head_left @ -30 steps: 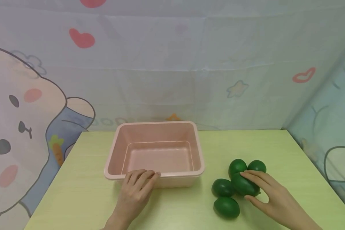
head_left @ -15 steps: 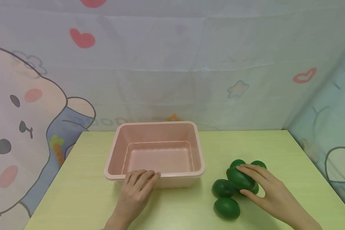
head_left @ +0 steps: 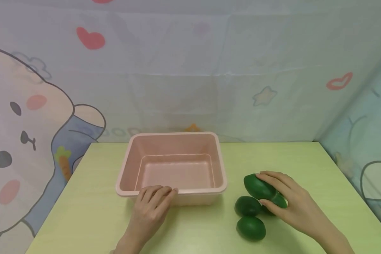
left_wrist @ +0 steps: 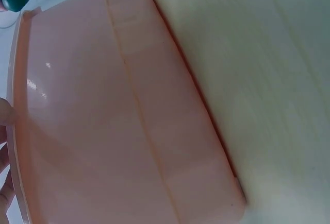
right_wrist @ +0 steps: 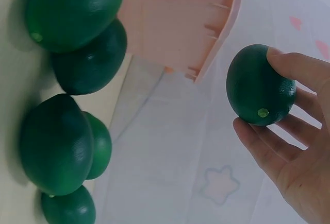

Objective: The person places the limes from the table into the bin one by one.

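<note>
A person's right hand (head_left: pixel 292 203) grasps a dark green lime (head_left: pixel 262 189) between thumb and fingers, holding it lifted just above a cluster of other limes to the right of a pink plastic bin (head_left: pixel 172 165) on a pale yellow-green table (head_left: pixel 82 218). The right wrist view shows the held lime (right_wrist: pixel 259 86) clear of the tabletop, a small pale dot on its skin, with the thumb below and the fingers (right_wrist: pixel 299 69) curled over it. Two more limes lie on the table just right of the bin's near corner, one (head_left: pixel 247 206) touching the other (head_left: pixel 251 228), and the right wrist view shows further limes (right_wrist: pixel 56 144) grouped close beside them. The left hand (head_left: pixel 152 208) rests against the bin's near wall, its fingers hooked over the rim, gripping it. The bin holds nothing. Behind the bin hangs a pastel curtain (head_left: pixel 190 70) printed with hearts, stars and a cartoon rabbit.
</note>
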A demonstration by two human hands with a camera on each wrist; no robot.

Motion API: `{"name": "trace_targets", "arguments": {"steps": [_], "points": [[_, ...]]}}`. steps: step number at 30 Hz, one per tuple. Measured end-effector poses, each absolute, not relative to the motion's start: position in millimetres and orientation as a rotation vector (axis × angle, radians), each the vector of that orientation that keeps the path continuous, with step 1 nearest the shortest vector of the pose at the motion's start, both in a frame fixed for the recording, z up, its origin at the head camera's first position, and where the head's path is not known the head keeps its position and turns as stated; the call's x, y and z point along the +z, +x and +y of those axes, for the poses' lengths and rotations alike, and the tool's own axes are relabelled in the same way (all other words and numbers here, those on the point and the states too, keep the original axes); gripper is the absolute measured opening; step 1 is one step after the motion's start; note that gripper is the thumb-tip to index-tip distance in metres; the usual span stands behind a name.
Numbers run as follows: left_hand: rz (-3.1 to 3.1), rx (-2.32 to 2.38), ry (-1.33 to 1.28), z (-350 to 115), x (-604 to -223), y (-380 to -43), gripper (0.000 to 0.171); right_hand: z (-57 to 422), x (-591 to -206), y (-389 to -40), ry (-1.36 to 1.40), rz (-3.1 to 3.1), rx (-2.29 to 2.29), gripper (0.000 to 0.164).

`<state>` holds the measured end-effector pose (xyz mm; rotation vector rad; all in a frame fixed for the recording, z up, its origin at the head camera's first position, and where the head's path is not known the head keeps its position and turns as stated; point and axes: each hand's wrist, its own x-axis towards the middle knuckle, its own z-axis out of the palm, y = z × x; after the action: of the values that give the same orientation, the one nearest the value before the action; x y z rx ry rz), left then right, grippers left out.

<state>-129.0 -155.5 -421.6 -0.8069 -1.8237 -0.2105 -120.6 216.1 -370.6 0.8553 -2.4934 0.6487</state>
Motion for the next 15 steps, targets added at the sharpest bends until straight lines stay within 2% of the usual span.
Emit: {"name": "trace_targets", "arguments": {"steps": [15], "points": [[-1.812, -0.198, -0.803, -154.5, -420.3, -128.5, 0.026, 196.9, -352.0, -133.9, 0.976, -2.377, 0.715, 0.075]]}}
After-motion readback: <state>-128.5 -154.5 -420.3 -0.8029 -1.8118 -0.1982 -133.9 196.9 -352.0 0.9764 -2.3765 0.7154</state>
